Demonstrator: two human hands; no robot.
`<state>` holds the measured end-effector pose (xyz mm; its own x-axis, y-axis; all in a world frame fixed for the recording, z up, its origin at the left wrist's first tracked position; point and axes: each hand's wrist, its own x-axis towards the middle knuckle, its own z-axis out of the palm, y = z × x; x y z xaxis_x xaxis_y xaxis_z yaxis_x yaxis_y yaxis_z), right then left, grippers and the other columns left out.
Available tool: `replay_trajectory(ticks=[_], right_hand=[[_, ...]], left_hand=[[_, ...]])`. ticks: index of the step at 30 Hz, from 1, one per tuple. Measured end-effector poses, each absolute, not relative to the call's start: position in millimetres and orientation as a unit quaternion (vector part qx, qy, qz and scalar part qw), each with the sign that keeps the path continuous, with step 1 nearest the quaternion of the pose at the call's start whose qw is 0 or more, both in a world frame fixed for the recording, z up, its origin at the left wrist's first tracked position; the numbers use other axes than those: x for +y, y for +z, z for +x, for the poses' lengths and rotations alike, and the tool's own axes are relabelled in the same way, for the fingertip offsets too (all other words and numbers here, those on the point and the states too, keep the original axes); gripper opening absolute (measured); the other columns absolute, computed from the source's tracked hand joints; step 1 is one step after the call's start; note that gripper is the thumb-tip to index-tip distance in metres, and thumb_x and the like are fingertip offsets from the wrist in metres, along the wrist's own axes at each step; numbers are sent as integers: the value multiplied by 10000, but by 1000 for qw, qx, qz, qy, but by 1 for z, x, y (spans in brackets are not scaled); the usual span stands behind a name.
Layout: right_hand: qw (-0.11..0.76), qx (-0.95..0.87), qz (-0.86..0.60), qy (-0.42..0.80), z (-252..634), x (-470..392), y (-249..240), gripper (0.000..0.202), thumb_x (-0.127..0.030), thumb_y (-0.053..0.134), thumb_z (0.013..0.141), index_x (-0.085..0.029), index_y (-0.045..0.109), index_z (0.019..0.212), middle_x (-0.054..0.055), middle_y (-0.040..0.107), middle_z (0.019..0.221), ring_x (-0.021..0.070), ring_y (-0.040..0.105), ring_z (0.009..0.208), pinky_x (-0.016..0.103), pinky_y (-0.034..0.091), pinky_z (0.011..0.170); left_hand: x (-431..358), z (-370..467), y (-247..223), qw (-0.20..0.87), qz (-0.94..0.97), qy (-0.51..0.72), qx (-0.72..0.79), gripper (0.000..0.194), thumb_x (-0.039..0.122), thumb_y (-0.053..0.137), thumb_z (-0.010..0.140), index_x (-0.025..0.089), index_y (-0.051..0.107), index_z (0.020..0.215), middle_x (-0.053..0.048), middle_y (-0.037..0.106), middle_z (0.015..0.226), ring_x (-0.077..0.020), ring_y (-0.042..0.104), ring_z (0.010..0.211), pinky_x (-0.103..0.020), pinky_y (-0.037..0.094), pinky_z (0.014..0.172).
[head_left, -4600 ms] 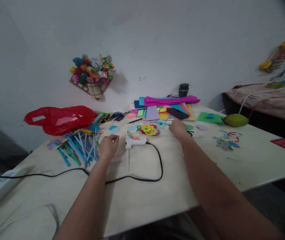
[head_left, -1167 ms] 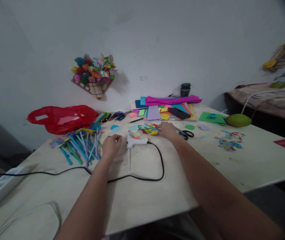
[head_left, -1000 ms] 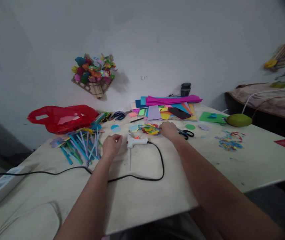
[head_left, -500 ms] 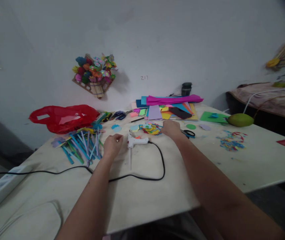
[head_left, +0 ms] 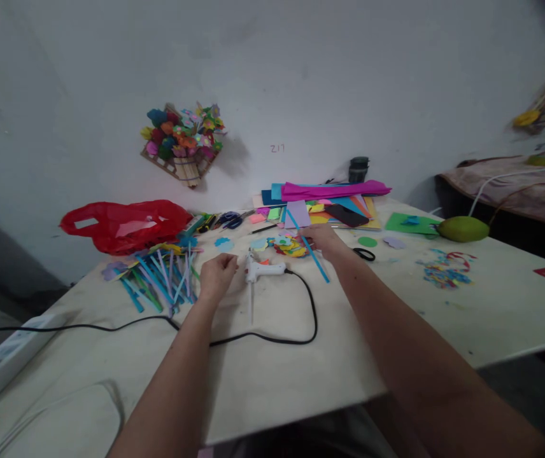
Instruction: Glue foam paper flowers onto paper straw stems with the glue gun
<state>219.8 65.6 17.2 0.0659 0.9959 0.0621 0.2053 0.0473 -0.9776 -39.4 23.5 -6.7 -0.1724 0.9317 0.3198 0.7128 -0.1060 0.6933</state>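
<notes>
My right hand (head_left: 324,242) grips a thin blue stick (head_left: 319,264), slanted from upper left to lower right. Beneath its upper part lies a pile of colourful paper flower shapes (head_left: 291,245). My left hand (head_left: 218,275) is closed in a pinch just left of the hot glue gun (head_left: 267,270); whatever its fingertips hold is too small to make out. The white glue gun lies on its side, its glue stick pointing towards me. Left of that hand, a bundle of blue, purple and green sticks (head_left: 153,280) rests on the table.
Black-handled scissors (head_left: 364,254) lie right of my right hand. Coloured sheets (head_left: 339,189) are stacked by the wall, and a red plastic bag (head_left: 129,222) sits back left. A black cord (head_left: 272,340) loops across the table near a power strip (head_left: 14,350). Paper scraps (head_left: 444,273) lie right.
My right hand has raised the blue stick from the table beside the scissors and tilted it, so that its length shows. My left hand stays almost in place.
</notes>
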Motion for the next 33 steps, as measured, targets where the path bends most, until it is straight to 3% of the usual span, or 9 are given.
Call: replay_trajectory(ticks=[5, 8, 14, 19, 26, 30, 33], right_hand=[[478, -533, -454, 531, 200, 53, 22, 122, -210, 566, 677, -110, 541, 613, -18, 510, 483, 25, 295, 342, 156, 150, 297], [420, -555, -392, 602, 186, 43, 26, 147, -226, 544, 701, -107, 532, 617, -4, 554, 520, 5, 223, 317, 158, 100, 295], [380, -567, -335, 650, 157, 30, 21, 139, -253, 549, 708, -128, 528, 652, -30, 545, 483, 9, 243, 301, 156, 115, 284], [355, -584, -301, 664, 139, 24, 11, 145, -248, 556, 707, -139, 507, 625, -12, 580, 500, 24, 324, 299, 163, 168, 286], [335, -577, -268, 695, 132, 20, 8, 151, -257, 565, 712, -136, 500, 647, -1, 591, 523, 31, 359, 316, 162, 200, 301], [337, -537, -234, 738, 130, 18, 6, 152, -273, 570, 724, -128, 527, 703, -20, 567, 536, 20, 327, 326, 154, 187, 303], [324, -526, -221, 755, 127, 17, 3, 174, -301, 558, 738, -127, 551, 735, -19, 570, 560, 20, 325, 331, 155, 195, 303]], left_hand=[[18, -34, -1, 316, 576, 498, 565, 382, 458, 550, 664, 107, 615, 802, -64, 653, 665, -132, 582, 548, -252, 471, 568], [13, -33, 3, 391, 552, 527, 514, 452, 483, 572, 649, 86, 607, 864, -79, 650, 694, -128, 579, 569, -251, 468, 573], [9, -26, 3, 485, 544, 519, 447, 517, 514, 559, 665, 102, 600, 975, -128, 628, 902, -156, 586, 715, -256, 456, 596], [7, -21, 4, 524, 533, 533, 397, 422, 478, 548, 698, 126, 620, 920, -112, 616, 919, -183, 566, 828, -270, 456, 624], [8, -23, 3, 580, 485, 555, 348, 251, 358, 590, 712, 149, 630, 845, -75, 619, 914, -153, 560, 814, -257, 460, 649], [9, -22, 0, 619, 448, 562, 317, 249, 311, 622, 691, 147, 624, 879, -72, 625, 911, -141, 569, 756, -240, 463, 587], [9, -20, 0, 621, 434, 571, 316, 189, 271, 655, 656, 135, 617, 782, -56, 638, 853, -106, 565, 647, -212, 447, 533]])
